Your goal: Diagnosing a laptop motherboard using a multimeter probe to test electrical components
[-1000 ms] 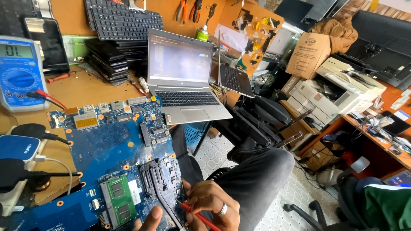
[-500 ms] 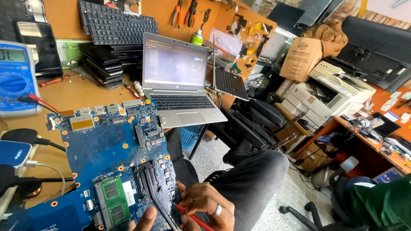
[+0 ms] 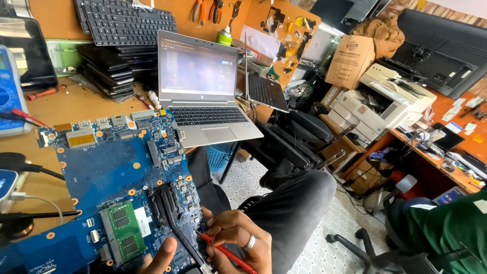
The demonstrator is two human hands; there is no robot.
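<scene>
A blue laptop motherboard (image 3: 114, 172) lies on the wooden bench, with a green memory module (image 3: 123, 231) and a black heat pipe (image 3: 170, 213) on it. My right hand (image 3: 238, 238), a ring on one finger, holds a red probe (image 3: 225, 251) whose tip touches the board's lower right edge. My left hand (image 3: 158, 256) shows only at the bottom edge, fingers resting on the board beside the heat pipe.
An open silver laptop (image 3: 203, 91) stands behind the board, a second smaller laptop (image 3: 264, 89) beside it. A blue multimeter (image 3: 10, 96) with red lead sits far left. Stacked laptops, keyboards, an office chair (image 3: 299, 137), printers (image 3: 385, 101), a cardboard box and a person's green sleeve (image 3: 451, 223) surround.
The view has shifted slightly and come closer to the board. My right hand keeps the red probe at the board's lower right edge; the left hand stays at the bottom.
</scene>
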